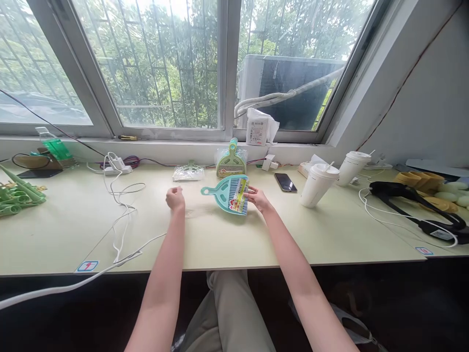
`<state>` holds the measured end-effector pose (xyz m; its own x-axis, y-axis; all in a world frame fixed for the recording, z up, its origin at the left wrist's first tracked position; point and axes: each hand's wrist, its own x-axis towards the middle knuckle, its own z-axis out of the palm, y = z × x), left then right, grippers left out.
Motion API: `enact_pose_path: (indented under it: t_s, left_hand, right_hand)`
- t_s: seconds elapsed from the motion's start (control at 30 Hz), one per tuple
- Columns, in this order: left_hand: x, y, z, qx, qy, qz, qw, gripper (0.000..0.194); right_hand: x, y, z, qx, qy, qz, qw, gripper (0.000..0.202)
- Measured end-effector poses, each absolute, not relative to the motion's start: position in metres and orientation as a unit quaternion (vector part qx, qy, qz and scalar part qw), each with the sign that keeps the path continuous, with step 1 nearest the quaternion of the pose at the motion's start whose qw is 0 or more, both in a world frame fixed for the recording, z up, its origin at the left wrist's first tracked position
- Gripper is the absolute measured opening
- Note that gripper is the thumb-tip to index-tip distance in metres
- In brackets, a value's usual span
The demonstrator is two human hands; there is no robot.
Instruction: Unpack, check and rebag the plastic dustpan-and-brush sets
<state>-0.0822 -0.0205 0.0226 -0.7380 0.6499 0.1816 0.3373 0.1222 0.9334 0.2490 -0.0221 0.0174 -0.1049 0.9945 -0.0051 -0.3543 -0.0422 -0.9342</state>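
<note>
My right hand (258, 199) grips the wide end of a small teal dustpan and brush set (224, 194), fingers on its printed label and bristles. The set's looped handle points left, toward my left hand. My left hand (175, 198) is closed just above the table, left of that handle; anything in its fingers is too small or clear to make out. A faint transparent patch, perhaps plastic film, shows on the table beside my left wrist. Behind the held set, several similar dustpan sets (231, 160) stand together. Left of them lies a clear-wrapped pack (188, 172).
White cables (126, 210) run across the table's left side. A phone (286, 182) and white lidded cups (319, 185) stand to the right, with a black strap-like device (417, 210) farther over. Green plastic pieces (22, 195) lie far left. A box (257, 128) sits on the windowsill.
</note>
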Motion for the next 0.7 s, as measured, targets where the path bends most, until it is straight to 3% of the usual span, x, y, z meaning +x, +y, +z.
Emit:
enact_pose_path:
  t_s: [0.1, 0.2, 0.27, 0.37, 0.43, 0.6, 0.7]
  left_hand:
    - [-0.098, -0.031, 0.03, 0.232, 0.787, 0.572, 0.011, 0.033]
    - [-0.095, -0.045, 0.041, 0.173, 0.8, 0.569, -0.083, 0.064]
    - [-0.086, -0.053, 0.048, 0.198, 0.793, 0.56, -0.134, 0.077]
    - [-0.072, -0.056, 0.049, 0.322, 0.782, 0.505, -0.174, 0.077]
    - [-0.07, -0.051, 0.042, 0.41, 0.788, 0.434, -0.148, 0.071]
    - [-0.079, -0.03, 0.016, 0.586, 0.786, 0.19, 0.049, 0.051]
    - [-0.079, -0.026, 0.008, 0.662, 0.733, 0.153, 0.043, 0.053]
  right_hand:
    - [0.257, -0.016, 0.014, -0.386, -0.36, 0.589, 0.612, 0.041]
    - [0.261, -0.014, 0.012, -0.369, -0.338, 0.575, 0.647, 0.039]
    - [0.26, -0.014, 0.012, -0.354, -0.331, 0.573, 0.661, 0.04]
    - [0.257, -0.014, 0.011, -0.337, -0.333, 0.578, 0.664, 0.042]
    - [0.254, -0.014, 0.011, -0.333, -0.345, 0.584, 0.655, 0.043]
    - [0.252, -0.016, 0.012, -0.348, -0.365, 0.595, 0.626, 0.044]
    - [0.249, -0.018, 0.012, -0.352, -0.373, 0.598, 0.616, 0.044]
